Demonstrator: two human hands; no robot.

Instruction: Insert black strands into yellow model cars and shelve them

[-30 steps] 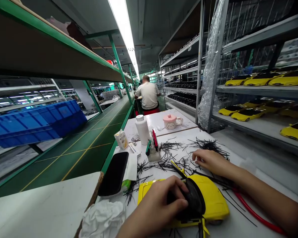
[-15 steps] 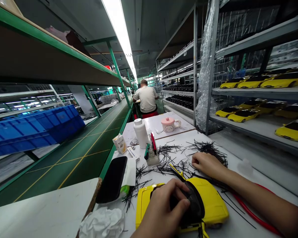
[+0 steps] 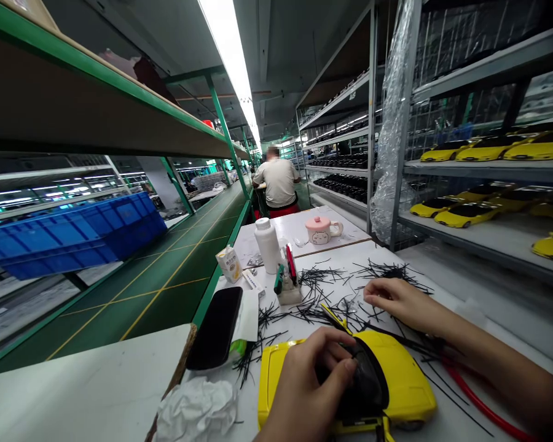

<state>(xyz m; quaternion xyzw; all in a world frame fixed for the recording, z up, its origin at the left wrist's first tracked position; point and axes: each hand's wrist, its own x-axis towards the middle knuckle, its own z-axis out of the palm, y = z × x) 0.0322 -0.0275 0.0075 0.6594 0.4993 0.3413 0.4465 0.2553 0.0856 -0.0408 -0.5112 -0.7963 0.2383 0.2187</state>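
A yellow toy car body [image 3: 396, 380] with a dark windscreen part lies on the white table in front of me. My left hand [image 3: 311, 383] is curled over its dark middle, fingers closed on it. My right hand [image 3: 394, 301] rests further back on the table among a scatter of thin black sticks [image 3: 387, 270], its fingers bent down onto a small clear piece I cannot make out. A red cable [image 3: 474, 399] runs under my right forearm.
A black phone [image 3: 216, 328], crumpled white paper [image 3: 196, 408], a white bottle [image 3: 267, 244], a small carton [image 3: 228, 264], a tool holder [image 3: 288, 282] and a pink lidded mug [image 3: 320, 230] share the table. A green conveyor [image 3: 166, 276] runs left. Shelves of yellow cars [image 3: 488, 150] stand right. A seated person [image 3: 279, 181] works ahead.
Both hands stay where they were, the left on the car, the right among the sticks. My view has shifted slightly, and the left fingers have shifted a little on the dark part.
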